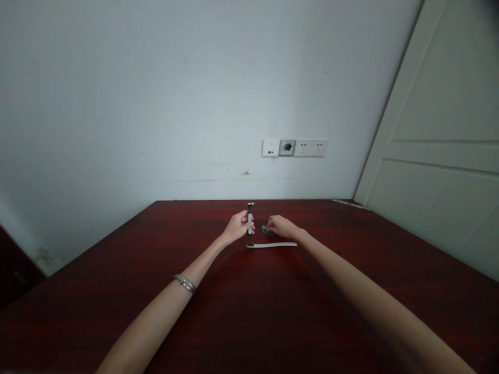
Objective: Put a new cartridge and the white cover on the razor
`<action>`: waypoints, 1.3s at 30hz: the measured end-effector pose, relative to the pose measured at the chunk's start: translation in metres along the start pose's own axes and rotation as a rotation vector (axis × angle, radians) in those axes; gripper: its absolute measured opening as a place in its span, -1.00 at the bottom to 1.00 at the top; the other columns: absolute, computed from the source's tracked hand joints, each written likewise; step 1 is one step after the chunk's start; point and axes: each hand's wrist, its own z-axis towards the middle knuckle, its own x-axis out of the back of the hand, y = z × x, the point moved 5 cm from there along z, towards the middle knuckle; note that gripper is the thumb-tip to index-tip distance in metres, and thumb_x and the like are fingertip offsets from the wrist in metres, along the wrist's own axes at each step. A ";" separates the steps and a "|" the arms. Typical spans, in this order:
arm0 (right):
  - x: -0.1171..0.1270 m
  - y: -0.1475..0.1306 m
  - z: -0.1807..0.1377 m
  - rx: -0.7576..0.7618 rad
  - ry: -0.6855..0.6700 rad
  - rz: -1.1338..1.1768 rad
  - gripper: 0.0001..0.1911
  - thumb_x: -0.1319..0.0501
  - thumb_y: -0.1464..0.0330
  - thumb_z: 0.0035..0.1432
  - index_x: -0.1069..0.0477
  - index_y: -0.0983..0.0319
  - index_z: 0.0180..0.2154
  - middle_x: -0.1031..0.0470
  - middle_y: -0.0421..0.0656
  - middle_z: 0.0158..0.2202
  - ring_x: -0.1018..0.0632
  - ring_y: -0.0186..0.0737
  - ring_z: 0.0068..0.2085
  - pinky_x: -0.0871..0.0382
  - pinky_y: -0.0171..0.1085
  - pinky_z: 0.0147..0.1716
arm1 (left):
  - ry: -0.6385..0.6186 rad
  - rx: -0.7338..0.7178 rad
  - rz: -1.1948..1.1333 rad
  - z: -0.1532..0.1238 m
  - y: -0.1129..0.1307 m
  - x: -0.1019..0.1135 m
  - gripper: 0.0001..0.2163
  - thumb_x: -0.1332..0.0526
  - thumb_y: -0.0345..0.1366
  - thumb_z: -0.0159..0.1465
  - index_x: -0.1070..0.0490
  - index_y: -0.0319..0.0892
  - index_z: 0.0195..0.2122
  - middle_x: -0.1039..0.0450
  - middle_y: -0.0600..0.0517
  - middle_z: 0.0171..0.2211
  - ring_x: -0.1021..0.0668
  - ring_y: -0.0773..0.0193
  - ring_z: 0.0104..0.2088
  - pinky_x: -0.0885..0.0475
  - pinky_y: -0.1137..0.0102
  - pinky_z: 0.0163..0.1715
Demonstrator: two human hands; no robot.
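My left hand (pixel 237 227) is closed round a razor (pixel 250 213) with a white handle, held upright above the dark red table (pixel 117 291); its grey head points up. My right hand (pixel 281 226) rests on the table just to the right, fingers bent down onto a small dark object (pixel 266 230), perhaps a blade cartridge holder. A long white toothbrush-like stick (pixel 272 244) with a dark tip lies flat in front of both hands. A metal bracelet (pixel 185 283) is on my left wrist.
The table runs to a pale wall with a row of white sockets (pixel 294 148). A cream door (pixel 440 156) stands at the right, close to the table's right edge. A dark piece of furniture (pixel 11 275) shows at the far left.
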 end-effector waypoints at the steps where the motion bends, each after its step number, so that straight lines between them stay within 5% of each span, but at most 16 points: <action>1: 0.000 0.000 0.000 0.004 -0.002 0.005 -0.79 -0.16 0.38 0.06 -0.55 0.26 -0.32 -0.54 -0.05 -0.27 -0.51 -0.23 -0.24 -0.25 -0.42 -0.27 | 0.001 0.001 0.004 0.000 0.000 0.000 -0.91 -0.10 -0.48 0.10 -0.20 -0.24 -0.37 -0.41 0.06 -0.56 -0.52 0.34 -0.58 -0.38 0.50 -0.58; 23: 0.003 0.003 -0.003 0.057 0.087 0.096 -0.78 -0.11 0.43 0.05 -0.54 0.31 -0.40 -0.55 -0.05 -0.35 -0.51 -0.24 -0.32 -0.27 -0.39 -0.30 | -0.002 0.020 -0.008 0.003 -0.012 0.005 -0.91 -0.11 -0.48 0.11 -0.22 -0.25 -0.35 -0.44 0.02 -0.51 -0.52 0.35 -0.58 -0.39 0.48 -0.56; 32: 0.031 -0.010 -0.018 -0.023 0.262 0.509 -0.77 -0.15 0.32 0.03 -0.53 0.31 -0.39 -0.57 -0.10 -0.38 -0.53 -0.22 -0.33 -0.34 -0.33 -0.29 | -0.004 0.001 -0.024 0.005 -0.014 0.010 -0.91 -0.12 -0.47 0.11 -0.25 -0.27 -0.34 -0.44 -0.02 -0.41 -0.53 0.35 -0.56 -0.40 0.47 -0.55; 39: 0.035 -0.036 -0.032 -0.096 0.222 0.852 -0.61 -0.16 0.13 0.01 -0.49 0.35 -0.35 -0.49 -0.14 -0.48 -0.34 -0.46 -0.68 -0.24 -0.44 -0.76 | -0.006 0.027 -0.047 0.003 -0.012 0.010 -0.88 -0.13 -0.46 0.11 -0.26 -0.27 -0.30 -0.46 -0.03 -0.40 -0.54 0.35 -0.55 -0.39 0.49 -0.55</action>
